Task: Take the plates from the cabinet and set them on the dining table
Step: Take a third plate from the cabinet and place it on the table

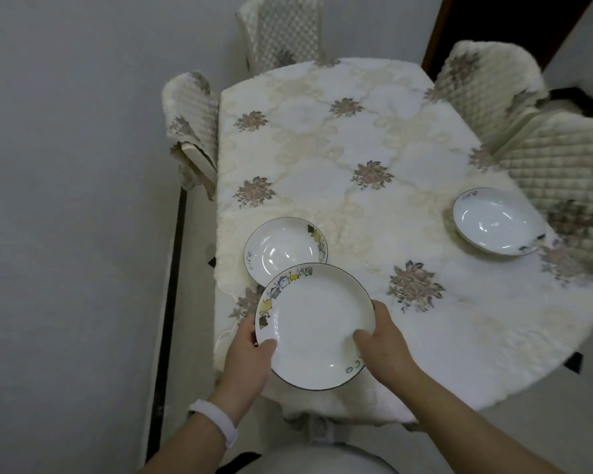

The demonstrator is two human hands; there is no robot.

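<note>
A white plate with a dark rim and small cartoon figures (314,325) is held above the near left part of the dining table (356,148). My left hand (250,357) grips its left edge, thumb on the rim. My right hand (386,340) grips its right edge. A second, matching plate (285,249) lies on the cream flowered tablecloth just beyond the held one, partly overlapped by it. A third plate (498,220) lies at the table's right edge. The cabinet is out of sight.
Quilted cream chairs surround the table: one on the left (190,128), one at the far end (281,32), two on the right (486,87) (569,165). A pale wall (65,200) runs close along the left.
</note>
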